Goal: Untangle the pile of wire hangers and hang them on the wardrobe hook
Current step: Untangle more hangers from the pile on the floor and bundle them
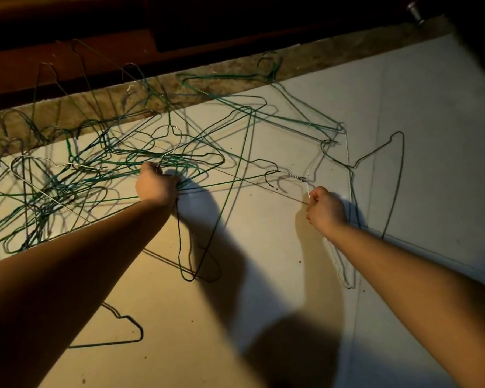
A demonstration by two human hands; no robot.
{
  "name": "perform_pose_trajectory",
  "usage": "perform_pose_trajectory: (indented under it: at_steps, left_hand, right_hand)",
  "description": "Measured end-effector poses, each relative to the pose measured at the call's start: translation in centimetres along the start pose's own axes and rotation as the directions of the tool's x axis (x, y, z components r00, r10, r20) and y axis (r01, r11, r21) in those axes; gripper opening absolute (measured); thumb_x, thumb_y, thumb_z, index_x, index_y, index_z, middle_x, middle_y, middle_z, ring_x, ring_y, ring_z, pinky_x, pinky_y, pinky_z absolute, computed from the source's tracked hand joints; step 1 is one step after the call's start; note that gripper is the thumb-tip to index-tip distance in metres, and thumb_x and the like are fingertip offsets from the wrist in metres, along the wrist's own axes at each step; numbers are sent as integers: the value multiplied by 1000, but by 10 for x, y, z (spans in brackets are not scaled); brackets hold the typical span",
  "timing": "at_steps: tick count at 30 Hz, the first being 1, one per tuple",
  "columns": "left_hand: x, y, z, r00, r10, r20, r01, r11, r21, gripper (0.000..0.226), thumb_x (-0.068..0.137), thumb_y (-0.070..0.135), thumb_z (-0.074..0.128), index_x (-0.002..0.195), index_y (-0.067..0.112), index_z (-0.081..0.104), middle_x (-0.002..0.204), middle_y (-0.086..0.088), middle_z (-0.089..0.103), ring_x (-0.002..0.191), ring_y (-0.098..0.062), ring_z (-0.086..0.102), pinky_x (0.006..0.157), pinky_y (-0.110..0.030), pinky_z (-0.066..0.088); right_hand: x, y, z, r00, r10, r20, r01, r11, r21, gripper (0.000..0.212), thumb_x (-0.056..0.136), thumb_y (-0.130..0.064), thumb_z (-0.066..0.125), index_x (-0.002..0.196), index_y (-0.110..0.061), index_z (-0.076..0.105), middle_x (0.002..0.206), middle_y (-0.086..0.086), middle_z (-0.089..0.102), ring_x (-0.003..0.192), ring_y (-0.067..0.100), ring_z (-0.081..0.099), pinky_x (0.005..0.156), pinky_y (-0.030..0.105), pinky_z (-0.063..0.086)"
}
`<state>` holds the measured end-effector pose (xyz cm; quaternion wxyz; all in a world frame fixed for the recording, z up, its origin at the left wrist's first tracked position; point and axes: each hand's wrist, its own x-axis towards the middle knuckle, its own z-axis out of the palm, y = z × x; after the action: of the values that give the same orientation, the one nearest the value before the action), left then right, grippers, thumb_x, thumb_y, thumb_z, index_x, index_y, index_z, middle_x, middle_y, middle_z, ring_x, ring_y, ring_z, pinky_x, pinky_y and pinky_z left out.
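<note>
My left grip [157, 184] clamps a bunch of green hangers [112, 168]; my right grip [326, 210] pinches what looks like a white hanger [295, 177]. Pulling could drag snagged wires along.

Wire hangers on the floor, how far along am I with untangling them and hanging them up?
Early. Done: one dark wire hanger lies apart; none is seen hung. In hand: the left hand grips a bundle from the tangle of green wire hangers, the right hand holds a white wire hanger. Left: most of the tangle, and all the hanging.
</note>
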<state>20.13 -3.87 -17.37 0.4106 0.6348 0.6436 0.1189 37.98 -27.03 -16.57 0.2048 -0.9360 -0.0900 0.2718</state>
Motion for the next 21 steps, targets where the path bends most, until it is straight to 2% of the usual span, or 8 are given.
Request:
perform_pose_trajectory:
  at_steps: [2,5,8,12,14,16,21]
  left_hand:
    - [-2,0,-1,1000,-6,6,6,1000,-23,42,85,17,65,121,2,49,119,-15,58,107,-28,55,75,-26,39]
    - [-1,0,-2,999,-37,19,38,996,-84,41,85,15,66,121,3,49,112,-10,57,90,-21,53,65,-19,38]
    - [1,-3,-2,999,-48,21,50,994,-95,39,83,15,68,115,2,51,110,-13,59,93,-26,56,73,-30,46]
    - [2,-8,1,998,-61,26,63,994,-84,41,83,16,68,118,3,51,113,-14,60,99,-28,58,82,-32,48]
    - [3,-9,2,997,-72,30,74,993,-92,42,82,15,69,118,4,51,116,-16,60,104,-31,59,89,-38,50]
    - [4,-8,2,995,-97,38,101,986,-134,42,81,14,69,117,6,51,115,-16,61,102,-32,61,87,-43,52]
    - [2,-8,4,994,-98,40,102,987,-126,37,82,14,68,113,5,51,110,-18,62,96,-33,63,82,-45,54]
  right_hand:
    - [0,-3,-1,1000,22,-16,-21,999,33,18,87,-4,42,82,-20,49,87,14,61,82,31,60,81,47,54]
    - [-2,-13,3,997,38,-64,-26,986,166,27,89,-1,38,72,-19,49,73,6,55,66,25,57,66,41,54]
    - [-4,-27,8,999,26,-29,-17,961,275,32,93,0,38,69,-20,47,71,4,54,54,17,53,53,30,49]
    - [-3,-43,19,998,64,21,-66,880,469,29,96,-4,43,71,-19,47,67,3,54,52,14,52,40,19,48]
    - [-4,-49,23,994,82,73,-109,814,571,27,97,-5,44,73,-19,47,68,4,54,53,14,53,38,18,46]
    - [-7,-50,24,988,91,127,-151,755,639,26,97,-5,43,75,-18,47,69,5,52,55,14,53,39,19,48]
    - [-11,-44,23,978,88,187,-194,707,680,23,98,-7,42,78,-15,47,72,6,51,60,14,53,42,17,50]
